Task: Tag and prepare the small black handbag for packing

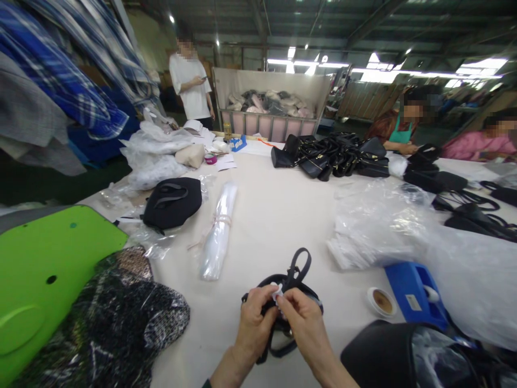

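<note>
My left hand (pixel 254 318) and my right hand (pixel 302 323) meet over the near middle of the table, fingertips pinched together. Between them is a small white piece (pixel 277 292), perhaps a tag or scrap of paper; its exact kind is too small to tell. Directly under both hands lies a small black bag (pixel 316 298), largely covered by them. Its looped black strap (pixel 306 265) stands up beyond my fingertips, and another part of the strap curls out below my right hand.
To the left lie a tied roll of clear plastic bags (pixel 220 231), a black bag (pixel 173 202) and a green board (pixel 60 269). A blue tape dispenser (pixel 407 296), a tape roll (pixel 382 302) and plastic sheets (pixel 379 221) are at right. Black bags (pixel 331 153) pile up farther back; several people are around.
</note>
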Available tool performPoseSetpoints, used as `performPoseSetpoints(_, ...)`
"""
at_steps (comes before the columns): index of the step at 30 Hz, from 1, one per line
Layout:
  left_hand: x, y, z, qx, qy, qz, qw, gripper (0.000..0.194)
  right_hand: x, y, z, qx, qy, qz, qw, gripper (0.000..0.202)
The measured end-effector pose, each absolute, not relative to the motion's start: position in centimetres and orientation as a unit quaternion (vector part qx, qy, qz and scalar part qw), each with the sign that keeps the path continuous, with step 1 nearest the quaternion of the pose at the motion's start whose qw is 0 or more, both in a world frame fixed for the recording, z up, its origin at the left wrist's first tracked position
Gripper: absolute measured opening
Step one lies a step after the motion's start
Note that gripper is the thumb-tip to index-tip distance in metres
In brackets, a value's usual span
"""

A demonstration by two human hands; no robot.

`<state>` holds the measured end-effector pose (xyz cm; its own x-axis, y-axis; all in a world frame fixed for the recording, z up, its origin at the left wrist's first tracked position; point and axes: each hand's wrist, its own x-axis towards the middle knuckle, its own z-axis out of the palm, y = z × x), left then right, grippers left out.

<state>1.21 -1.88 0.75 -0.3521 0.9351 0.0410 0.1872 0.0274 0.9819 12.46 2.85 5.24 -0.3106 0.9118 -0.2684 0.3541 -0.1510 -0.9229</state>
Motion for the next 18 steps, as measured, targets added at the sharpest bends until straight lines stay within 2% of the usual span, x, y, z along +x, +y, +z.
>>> performPoseSetpoints(5,1.3,-2.0,1.1,0.478,0.622,0.537,0.312,0.03,13.0,2.5,5.1,-0.524,-0.735,0.367,0.226,0.026)
performPoseSetpoints(11,1.3,-2.0,1.1,0.494,0.613,0.539,0.299,0.03,13.9,4.7,8.9,-0.412,-0.852,0.228,0.228,0.025)
performPoseSetpoints(13,1.3,-2.0,1.1,0.496,0.614,0.536,0.297,0.031,13.6,6.0,9.9,-0.358,-0.896,0.197,0.173,0.025)
performPoseSetpoints(15,1.3,-2.0,1.0,0.497,0.616,0.531,0.302,0.03,13.1,7.1,10.2,-0.301,-0.934,0.171,0.083,0.022)
performPoseSetpoints(18,1.5,-2.2,0.9,0.469,0.63,0.525,0.328,0.026,12.4,8.4,10.1,-0.272,-0.939,0.21,-0.013,0.021)
